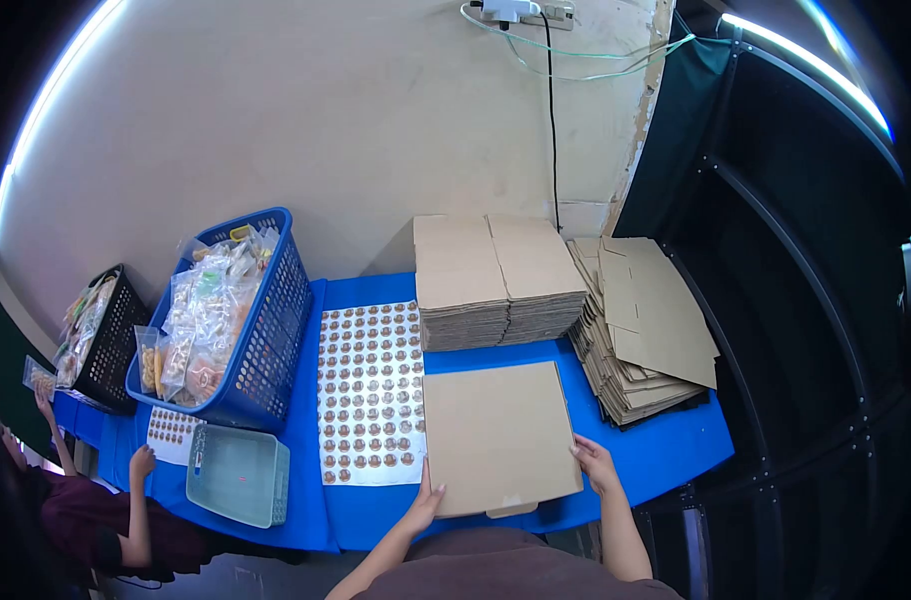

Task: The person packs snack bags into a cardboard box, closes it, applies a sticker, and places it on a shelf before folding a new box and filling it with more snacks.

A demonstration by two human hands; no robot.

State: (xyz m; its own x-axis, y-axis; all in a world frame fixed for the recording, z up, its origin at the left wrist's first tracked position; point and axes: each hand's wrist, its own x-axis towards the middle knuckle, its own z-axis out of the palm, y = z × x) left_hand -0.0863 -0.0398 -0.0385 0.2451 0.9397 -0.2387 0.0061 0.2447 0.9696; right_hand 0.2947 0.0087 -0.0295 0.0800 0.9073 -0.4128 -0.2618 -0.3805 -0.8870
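A closed flat cardboard box (501,430) lies in front of me over the blue cloth, a small tab showing at its near edge. My left hand (423,503) holds its near left corner, and my right hand (596,463) grips its right edge, thumb on top. Just left of the box is a white sheet (372,395) with rows of round brown stickers, a few gone from its lower right corner. Behind the box stands a stack of folded cardboard (501,275).
More flat cardboard (656,320) is piled at the right. Left are a blue basket (266,340) of plastic packets, a pale green tray (238,475), a smaller sticker sheet (173,435) and a black basket (121,335). A co-worker (126,520) holds a packet (40,378).
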